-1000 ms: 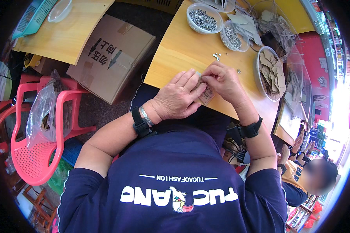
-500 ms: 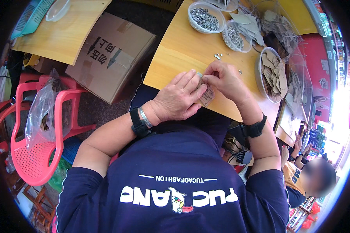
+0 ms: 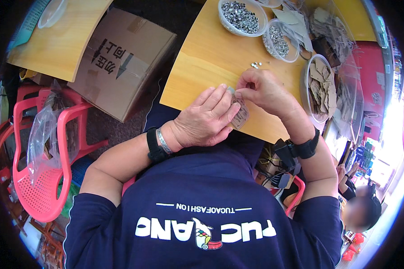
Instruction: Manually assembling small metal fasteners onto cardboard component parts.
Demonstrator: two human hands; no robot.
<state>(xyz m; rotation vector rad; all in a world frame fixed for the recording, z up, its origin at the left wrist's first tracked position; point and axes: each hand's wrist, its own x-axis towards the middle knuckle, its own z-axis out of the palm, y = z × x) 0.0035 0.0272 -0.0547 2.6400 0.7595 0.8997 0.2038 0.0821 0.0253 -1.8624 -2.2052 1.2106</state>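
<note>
A small brown printed card tag (image 3: 241, 115) lies at the near edge of the wooden table. My left hand (image 3: 206, 115) holds it down, fingers long and together, thumb across its face. Close beside it, my right hand (image 3: 264, 93) pinches thumb and forefinger at the card's upper end; whatever is between those fingertips is too small to make out. A few loose silver studs (image 3: 256, 65) lie just beyond my right hand. Farther back, one clear round tub (image 3: 243, 33) is filled with silver studs, and a smaller tub (image 3: 296, 56) holds smaller silver pieces.
A clear tub of brown cards (image 3: 322, 89) stands to the right, with bagged cards (image 3: 330, 24) behind it. On the left are a cardboard box (image 3: 121, 62), a second table (image 3: 54, 49) and a pink plastic chair (image 3: 40, 193). Another person (image 3: 361, 208) sits at the far right.
The view has shifted slightly, so table and tubs appear a little displaced. Both hands stay at the card, with my right fingertips still pinched at its upper end.
</note>
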